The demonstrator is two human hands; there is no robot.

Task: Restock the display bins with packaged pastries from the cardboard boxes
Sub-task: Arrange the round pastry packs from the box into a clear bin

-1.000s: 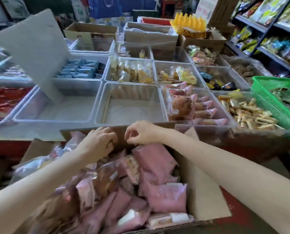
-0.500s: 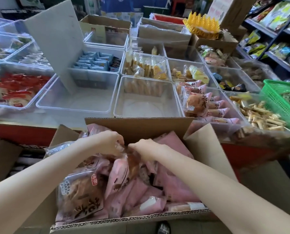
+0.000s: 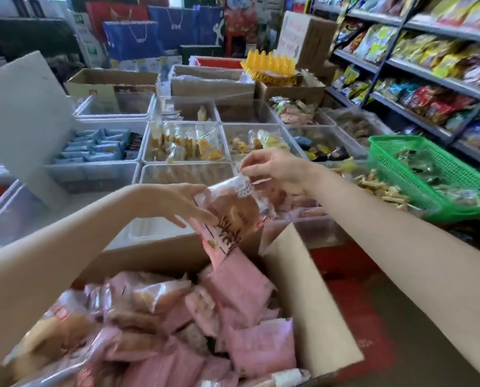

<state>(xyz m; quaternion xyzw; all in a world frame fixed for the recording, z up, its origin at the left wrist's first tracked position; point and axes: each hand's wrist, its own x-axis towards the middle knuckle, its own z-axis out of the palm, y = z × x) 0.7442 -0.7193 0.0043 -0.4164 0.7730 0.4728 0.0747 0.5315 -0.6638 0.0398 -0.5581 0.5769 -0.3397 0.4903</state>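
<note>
Both hands hold one light, crinkly pastry packet [image 3: 233,213] above the cardboard box [image 3: 297,289]: right hand [image 3: 275,169] pinching its top seam, left hand [image 3: 188,203] cupping the side, avoiding the squashable middle.

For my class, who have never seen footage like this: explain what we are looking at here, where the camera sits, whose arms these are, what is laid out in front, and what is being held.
There is no machine here. The camera is worn on a person's head and looks forward and down, so the two bare arms reaching in belong to the wearer. This is a shop. Nearest the camera is an open cardboard box full of pink packaged pastries. Beyond it stand clear display bins, some holding wrapped snacks, and a green basket on the right. The left hand grips one pastry packet by its side, while the right hand pinches its top edge, above the box.
</note>
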